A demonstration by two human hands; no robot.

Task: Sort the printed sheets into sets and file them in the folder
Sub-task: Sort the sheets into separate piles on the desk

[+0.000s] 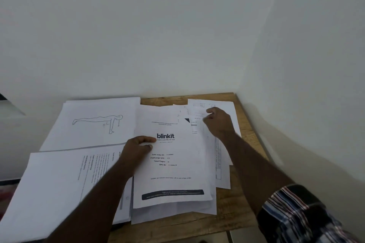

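While both of my arms reach out over the wooden table (245, 144), the nearest thing on my right is a striped sleeve (296, 213) at the bottom corner. Nearest on the left lies a text sheet (59, 179), printed side up and turned sideways, its near edge hanging past the table. Just beside it, in the middle, sits the blinkit cover sheet (171, 171) on top of a loose stack of other sheets whose edges poke out below and to the right. My left hand (136, 150) grips that cover sheet at its left edge — thumb on top near the logo, fingers curled under the paper. Farther back on the left is a sheet with a line drawing (94, 122) of a figure in a plank pose, lying flat and overlapping the text sheet's far edge. My right hand (219, 122) is farther out, fingers curled and pinching the sheets at the back right (227, 106) near the table's far corner — these overlap the stack under the cover sheet. Beyond everything stands a plain wall (177, 25).
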